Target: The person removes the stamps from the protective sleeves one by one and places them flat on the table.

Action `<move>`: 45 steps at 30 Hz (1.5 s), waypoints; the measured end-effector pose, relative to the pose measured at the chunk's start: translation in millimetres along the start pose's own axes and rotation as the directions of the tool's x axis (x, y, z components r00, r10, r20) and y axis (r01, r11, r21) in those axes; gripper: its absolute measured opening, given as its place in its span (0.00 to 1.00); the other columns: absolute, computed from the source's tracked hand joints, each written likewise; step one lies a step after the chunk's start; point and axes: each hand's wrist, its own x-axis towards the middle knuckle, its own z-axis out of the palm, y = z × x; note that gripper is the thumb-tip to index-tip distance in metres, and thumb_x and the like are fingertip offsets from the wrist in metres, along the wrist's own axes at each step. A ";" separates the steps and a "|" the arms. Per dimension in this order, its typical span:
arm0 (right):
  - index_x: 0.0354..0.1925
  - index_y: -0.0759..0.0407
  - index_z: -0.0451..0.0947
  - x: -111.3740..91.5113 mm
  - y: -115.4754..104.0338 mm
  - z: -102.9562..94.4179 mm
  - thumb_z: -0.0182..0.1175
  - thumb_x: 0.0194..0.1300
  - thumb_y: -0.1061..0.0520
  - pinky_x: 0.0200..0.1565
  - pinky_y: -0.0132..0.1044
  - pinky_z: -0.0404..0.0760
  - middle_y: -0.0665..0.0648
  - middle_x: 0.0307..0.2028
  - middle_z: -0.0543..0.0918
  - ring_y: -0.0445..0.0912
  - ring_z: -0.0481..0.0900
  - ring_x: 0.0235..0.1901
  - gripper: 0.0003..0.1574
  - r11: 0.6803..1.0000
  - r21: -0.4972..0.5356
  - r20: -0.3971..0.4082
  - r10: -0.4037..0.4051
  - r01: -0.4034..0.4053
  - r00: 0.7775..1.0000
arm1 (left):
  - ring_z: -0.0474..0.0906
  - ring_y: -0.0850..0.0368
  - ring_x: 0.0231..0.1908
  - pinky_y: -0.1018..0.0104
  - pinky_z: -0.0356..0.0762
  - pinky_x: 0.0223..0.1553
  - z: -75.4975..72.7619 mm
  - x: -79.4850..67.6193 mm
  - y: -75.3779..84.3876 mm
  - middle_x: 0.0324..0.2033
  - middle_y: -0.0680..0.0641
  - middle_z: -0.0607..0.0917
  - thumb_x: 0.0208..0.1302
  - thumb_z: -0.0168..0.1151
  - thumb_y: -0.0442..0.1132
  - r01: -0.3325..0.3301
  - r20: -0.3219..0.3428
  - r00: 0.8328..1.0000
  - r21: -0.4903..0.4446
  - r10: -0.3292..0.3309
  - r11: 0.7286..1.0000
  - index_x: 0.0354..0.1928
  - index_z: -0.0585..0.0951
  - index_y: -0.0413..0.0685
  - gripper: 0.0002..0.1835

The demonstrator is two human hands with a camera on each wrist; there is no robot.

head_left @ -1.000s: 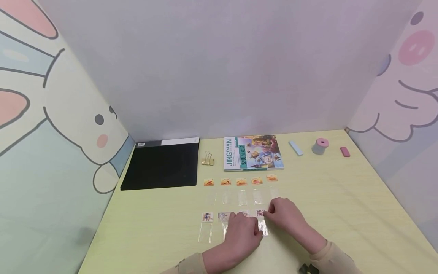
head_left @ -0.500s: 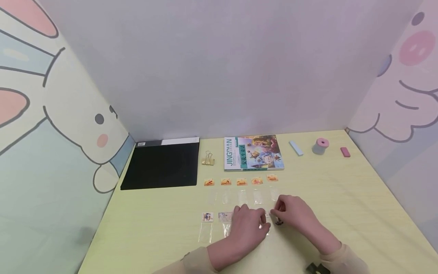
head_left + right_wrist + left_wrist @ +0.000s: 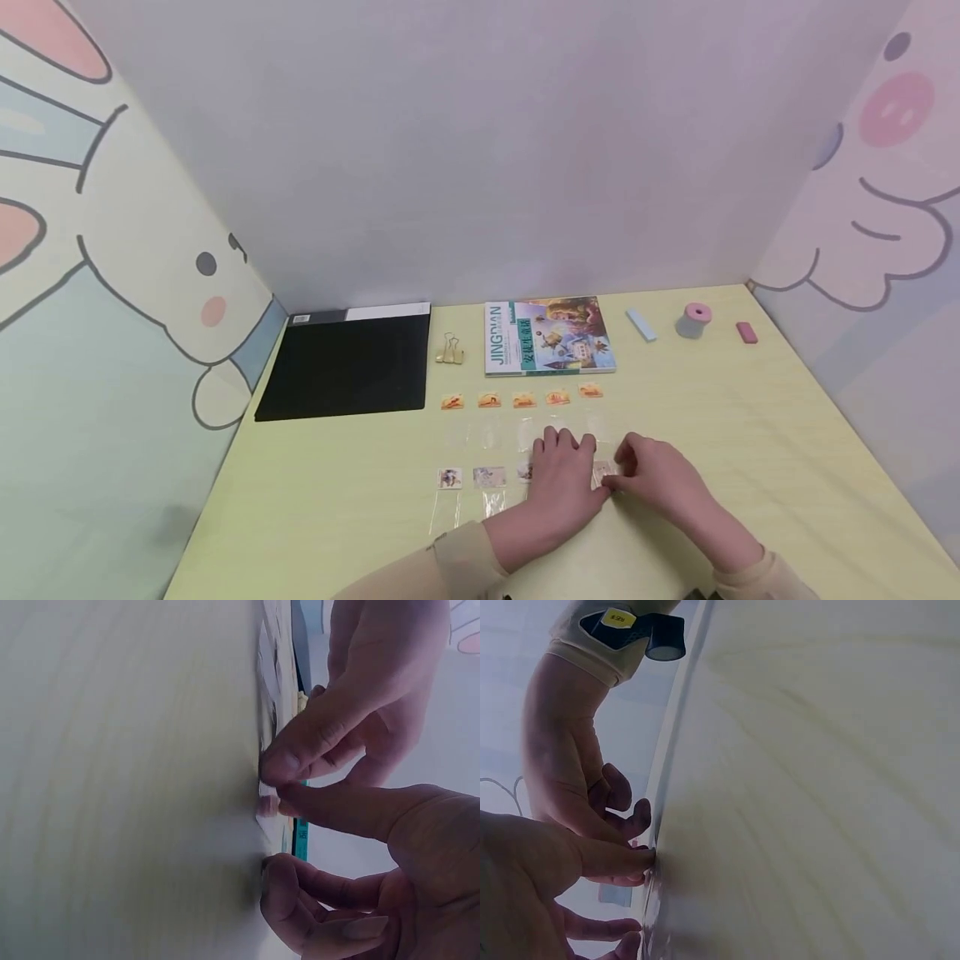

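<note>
A row of small picture cards, several with clear plastic sleeves below them, lies in front of me; the leftmost card [image 3: 450,478] and the grey card beside it [image 3: 490,477] show plainly. My left hand [image 3: 562,479] lies over the right part of this row, fingers stretched forward and thumb out to the right. Its thumb presses down close to my right thumb [image 3: 304,802]. My right hand [image 3: 663,479] bends over a pale pinkish card [image 3: 603,472] at the right end, thumb touching its edge. Whether the right fingers pinch that card is hidden.
Behind are clear sleeves [image 3: 491,433] and orange cards [image 3: 524,400]. Further back stand a book [image 3: 551,337], a gold binder clip [image 3: 450,350], a black board [image 3: 348,367], a light-blue bar [image 3: 641,325], a pink-topped spool [image 3: 694,320] and a pink eraser-like block [image 3: 746,332]. Walls enclose the table.
Both hands have moved right along the card row. The left fingers have straightened and spread forward. The dark piece under my right hand half a second ago no longer shows; the view has shifted slightly.
</note>
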 end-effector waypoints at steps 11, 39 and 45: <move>0.32 0.55 0.75 2.3 -6.1 7.0 0.72 0.46 0.53 0.27 0.36 0.68 0.48 0.22 0.74 0.42 0.69 0.23 0.17 1.000 -0.014 -0.046 -0.015 0.015 0.999 | 0.58 0.58 0.37 0.65 0.56 0.37 5.1 0.8 1.6 0.30 0.57 0.66 0.47 0.69 0.58 0.010 0.038 0.999 -0.062 -0.007 0.998 0.36 0.73 0.62 0.19; 0.30 0.51 0.76 -2.2 3.7 -9.8 0.65 0.57 0.49 0.22 0.35 0.74 0.50 0.22 0.78 0.44 0.74 0.19 0.09 0.946 0.316 0.043 -0.095 0.076 0.995 | 0.61 0.66 0.34 0.74 0.60 0.35 4.1 0.0 -6.9 0.26 0.66 0.75 0.53 0.68 0.45 -0.022 -0.017 1.000 -0.434 0.016 0.900 0.38 0.71 0.63 0.15; 0.40 0.66 0.73 -2.8 6.3 -15.2 0.61 0.62 0.50 0.32 0.46 0.81 0.65 0.29 0.82 0.54 0.82 0.27 0.19 0.719 0.693 0.093 -0.156 0.048 0.983 | 0.71 0.64 0.36 0.72 0.69 0.36 -9.7 1.6 -23.4 0.29 0.64 0.80 0.58 0.65 0.47 0.115 0.078 0.993 -0.788 -0.088 0.604 0.41 0.73 0.64 0.11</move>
